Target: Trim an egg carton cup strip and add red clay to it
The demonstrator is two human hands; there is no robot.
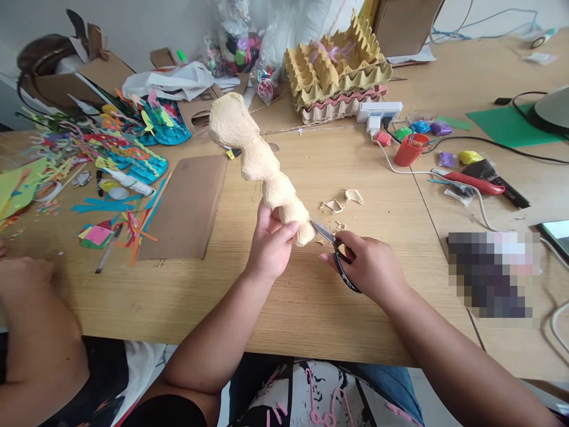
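Observation:
My left hand (272,246) grips a strip of egg carton (260,160) near its lower end. The strip is pale yellow and bumpy, a row of several cups, held tilted above the table with its top leaning left. In my right hand (371,267) is a pair of black-handled scissors (326,231). Their blades touch the edge of the lowest cups, close to my left fingers. How far the blades are apart is hard to see. Small cut scraps of carton (333,206) lie on the table just beyond the scissors.
Stacked egg trays (340,71) stand at the back beside a white power strip (380,111). Flat cardboard (182,207) lies left, near paper strips and a glue bottle (133,182). A red cup (409,149) and cables are right. Another person's arm (38,320) rests at far left.

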